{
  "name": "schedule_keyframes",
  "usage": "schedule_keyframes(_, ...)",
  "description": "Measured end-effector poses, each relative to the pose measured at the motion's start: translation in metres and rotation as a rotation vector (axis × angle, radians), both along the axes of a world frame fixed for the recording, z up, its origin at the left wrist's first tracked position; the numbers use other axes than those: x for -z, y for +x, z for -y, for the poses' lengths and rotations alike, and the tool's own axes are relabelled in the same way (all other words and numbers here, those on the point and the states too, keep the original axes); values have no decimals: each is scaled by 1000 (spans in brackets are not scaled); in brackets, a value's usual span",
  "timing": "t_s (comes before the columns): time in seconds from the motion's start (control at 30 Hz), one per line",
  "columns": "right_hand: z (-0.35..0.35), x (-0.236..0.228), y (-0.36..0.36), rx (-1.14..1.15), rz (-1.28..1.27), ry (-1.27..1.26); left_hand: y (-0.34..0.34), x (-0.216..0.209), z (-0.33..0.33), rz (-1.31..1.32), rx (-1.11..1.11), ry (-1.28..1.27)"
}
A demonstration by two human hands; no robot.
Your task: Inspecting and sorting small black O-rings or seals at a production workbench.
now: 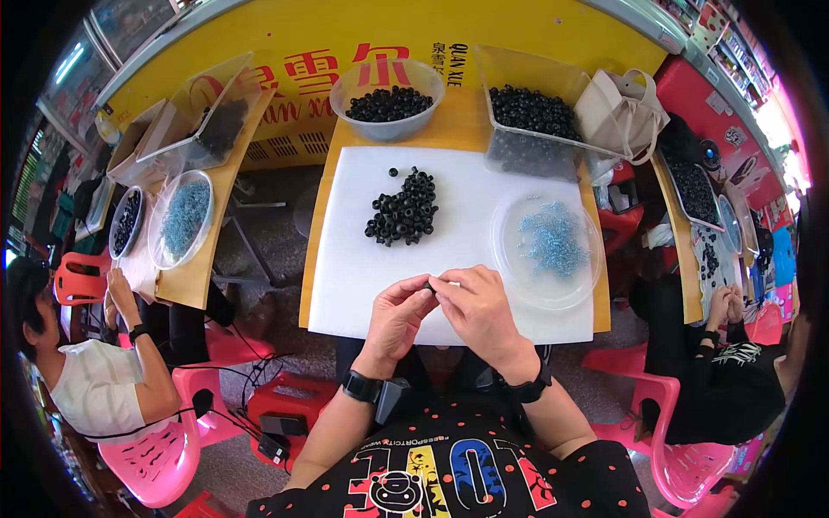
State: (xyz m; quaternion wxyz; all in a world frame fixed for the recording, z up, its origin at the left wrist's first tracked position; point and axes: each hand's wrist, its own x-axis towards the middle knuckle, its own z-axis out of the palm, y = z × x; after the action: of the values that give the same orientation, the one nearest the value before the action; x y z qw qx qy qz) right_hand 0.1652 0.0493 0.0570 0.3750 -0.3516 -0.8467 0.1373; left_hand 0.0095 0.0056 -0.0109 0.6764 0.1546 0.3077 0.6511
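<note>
My left hand (pixel 395 318) and my right hand (pixel 480 312) meet over the near edge of a white foam sheet (pixel 345 285). Both are closed, their thumbs and fingertips pinching one small black bead-like piece (pixel 428 287), mostly covered by the fingers. Beyond them on the sheet lies a loose pile of round black pieces (pixel 402 207), some showing a hole. To the right of my hands sits a shallow clear round tray (pixel 509 274) with a heap of tiny light-blue translucent parts (pixel 554 238).
At the table's far side stand a translucent bowl (pixel 389 131) and a clear bin (pixel 527 161), both with black pieces, beside a beige bag (pixel 623 112). People work at side tables left (pixel 95 380) and right (pixel 725 371). A red case (pixel 289 410) and cables lie on the floor.
</note>
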Motion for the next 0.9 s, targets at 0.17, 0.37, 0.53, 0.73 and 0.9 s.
schedule_keyframes(0.17,4,6,-4,-68,-85,-181,-2,13,3,48,-30,-28)
schedule_keyframes(0.37,-64,27,-4,8,-216,-524,-12,32,6,294,-25,9)
schedule_keyframes(0.53,-132,79,-21,109,-46,-222,-16,36,4,331,46,53)
schedule_keyframes(0.73,-149,93,-30,143,-69,-231,-16,32,4,309,75,45)
schedule_keyframes(0.9,-104,62,-14,137,-301,-568,-15,30,4,306,36,-9)
